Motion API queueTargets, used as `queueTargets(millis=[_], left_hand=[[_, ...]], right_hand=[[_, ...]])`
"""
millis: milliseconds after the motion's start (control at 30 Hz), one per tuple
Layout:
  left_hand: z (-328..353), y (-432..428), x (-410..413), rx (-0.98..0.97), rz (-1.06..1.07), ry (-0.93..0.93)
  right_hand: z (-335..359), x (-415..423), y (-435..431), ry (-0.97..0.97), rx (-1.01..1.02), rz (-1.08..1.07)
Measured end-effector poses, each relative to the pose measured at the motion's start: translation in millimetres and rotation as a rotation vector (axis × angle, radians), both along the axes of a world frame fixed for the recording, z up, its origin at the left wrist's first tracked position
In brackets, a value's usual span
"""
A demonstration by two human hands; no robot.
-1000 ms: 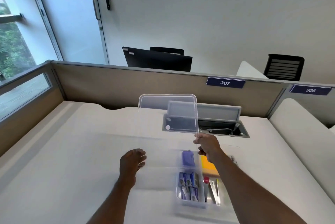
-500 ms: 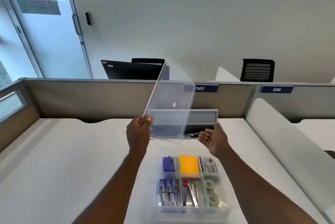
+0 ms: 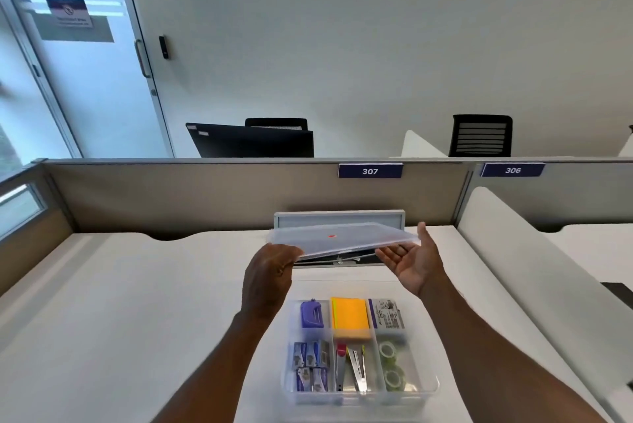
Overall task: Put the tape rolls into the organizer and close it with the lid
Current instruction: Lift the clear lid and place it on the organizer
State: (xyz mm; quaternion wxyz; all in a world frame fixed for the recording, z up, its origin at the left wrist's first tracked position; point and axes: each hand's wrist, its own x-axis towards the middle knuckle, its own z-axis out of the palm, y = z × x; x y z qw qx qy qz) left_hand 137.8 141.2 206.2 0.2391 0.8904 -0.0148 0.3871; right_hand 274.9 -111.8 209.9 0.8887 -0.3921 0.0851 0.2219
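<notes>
White desk [image 3: 137,302] holds the open organizer [image 3: 359,395], tape rolls [image 3: 390,364] in its near right compartment. Above its far side, the left hand [image 3: 267,279] pinches the lid [image 3: 342,237]; the right hand [image 3: 411,258] is spread open, fingertips touching the lid's right edge.

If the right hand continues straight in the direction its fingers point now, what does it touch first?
Probably the clear lid: the right hand is open, palm up, with its fingers under the lid's right edge. Whether they already touch is unclear.
</notes>
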Motion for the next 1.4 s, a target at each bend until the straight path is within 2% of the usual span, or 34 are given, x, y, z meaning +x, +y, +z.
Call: queueTargets(millis=[167,233,267,367,433,567,700,800,900,1000,1100,1133,1233,1367,1400], left_hand=[[-12,7,-2,0.016,0.017,0.014],[-18,5,-2,-0.004,0.045,0.097],[-21,3,-4,-0.078,0.052,0.191],[-31,8,-8,-0.499,0.022,0.507],[-33,10,-8,-0.692,0.012,0.601],[-38,7,-4,-0.972,0.206,0.598],[-60,9,-6,-1.181,0.187,0.511],[-79,8,-1,-1.041,0.247,0.599],[-86,-3,3,-0.855,0.272,0.699],[-84,-18,2,-0.69,0.306,0.794],[-86,-24,2,-0.664,0.337,0.819],[-88,-26,2,-0.665,0.342,0.823],[-94,-30,0,-0.622,0.335,0.855],[-104,-31,-6,-0.586,0.336,0.888],[-106,-32,-8,-0.585,0.345,0.888]], right_hand=[[-13,-12,-12,0.002,-0.245,0.138],[-17,-17,-14,-0.019,-0.303,0.18],[-20,-17,-15,-0.026,-0.315,0.192],[-32,-18,-20,-0.014,-0.332,0.228],[-40,-18,-28,0.016,-0.377,0.275],[-56,-23,-40,0.044,-0.62,0.385],[-65,-31,-44,-0.06,-0.994,0.478],[-76,-36,-52,-0.322,-1.218,0.438],[-97,-38,-60,-0.493,-1.409,0.199],[-113,-37,-63,-0.533,-1.645,0.068],[-128,-41,-66,-0.63,-1.828,0.028],[-138,-39,-71,-0.542,-1.775,0.185],[-152,-37,-74,-0.674,-1.79,0.051],[-163,-34,-73,-0.739,-1.76,0.03],[-162,-32,-73,-0.806,-1.819,0.022]])
